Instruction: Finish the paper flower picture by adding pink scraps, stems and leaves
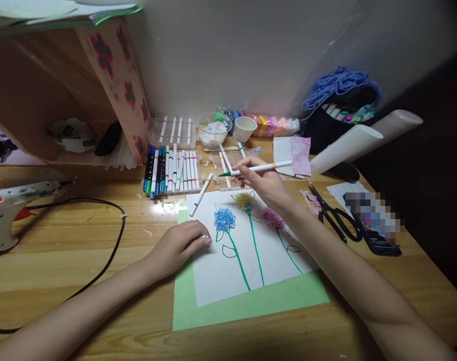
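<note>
My right hand [264, 183] is closed on a white marker [277, 165] with a dark green tip, raised above the top edge of the white paper [221, 281]. That sheet lies over a light green sheet [187, 311] and shows green stems, outlined leaves, and blue [224, 219], yellow [244, 201] and pink [273, 218] textured flower heads. My left hand [183, 243] rests on the paper's left edge, fingers partly curled together; anything under them is hidden. A loose white marker [201, 194] lies at the paper's upper left corner.
Marker trays [174, 170], a clear bowl [213, 131] and a paper cup [244, 129] stand behind the paper. Black scissors [335, 215] and a phone [382, 243] lie at the right. A glue gun [10, 210] with its black cable sits at the left.
</note>
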Available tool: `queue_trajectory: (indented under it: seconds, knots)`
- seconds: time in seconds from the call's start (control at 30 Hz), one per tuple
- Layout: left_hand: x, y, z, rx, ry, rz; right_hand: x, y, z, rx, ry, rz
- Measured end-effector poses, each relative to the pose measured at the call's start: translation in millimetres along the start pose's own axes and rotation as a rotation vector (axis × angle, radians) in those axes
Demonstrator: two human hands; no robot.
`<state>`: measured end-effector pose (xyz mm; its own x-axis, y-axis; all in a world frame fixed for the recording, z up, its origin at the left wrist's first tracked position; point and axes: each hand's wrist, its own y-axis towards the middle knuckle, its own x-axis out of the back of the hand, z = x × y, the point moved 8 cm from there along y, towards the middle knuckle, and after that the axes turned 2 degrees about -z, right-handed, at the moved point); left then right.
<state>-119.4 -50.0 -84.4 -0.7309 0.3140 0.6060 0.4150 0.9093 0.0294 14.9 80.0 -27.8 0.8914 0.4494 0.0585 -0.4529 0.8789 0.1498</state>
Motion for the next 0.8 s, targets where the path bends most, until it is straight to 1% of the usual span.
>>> queue_trajectory:
  seconds: [0.1, 0.27, 0.37, 0.47, 0.53, 0.6, 0.67, 0.73, 0.8]
  knots:
    - [2.4, -2.5, -1.8, -0.032, 0.028, -0.042, 18.4, -36.3, 10.8, 0.034, -0.09, -0.024]
    - [3.6, -3.6, -2.7, -0.072, 0.066, -0.068, 59.3, -99.5, 4.6, 0.013, -0.17, -0.166]
    - [2.5, -2.5, -1.5, -0.035, 0.127, -0.073, 76.6, -125.6, 1.7, 0.033, -0.211, -0.175]
    - [-4.3, 1.4, -5.9, 0.035, 0.151, -0.067, 89.9, -139.0, -5.4, 0.016, -0.098, -0.18]
    - [-16.5, 7.0, -14.4, 0.071, 0.127, -0.026, 97.8, -143.7, -11.5, -0.004, 0.022, -0.226]
    - [-32.1, 15.7, -25.8, 0.098, 0.093, 0.015, 101.2, -147.2, -16.9, -0.027, 0.1, -0.273]
    - [-45.9, 26.7, -37.0, 0.124, 0.082, 0.018, 96.5, -150.2, -19.6, -0.05, 0.141, -0.263]
    - [-56.6, 38.7, -46.6, 0.146, 0.094, -0.006, 88.6, -152.8, -19.1, -0.057, 0.179, -0.228]
    - [-66.5, 49.6, -54.6, 0.153, 0.098, -0.016, 84.7, -154.7, -17.4, -0.047, 0.234, -0.229]
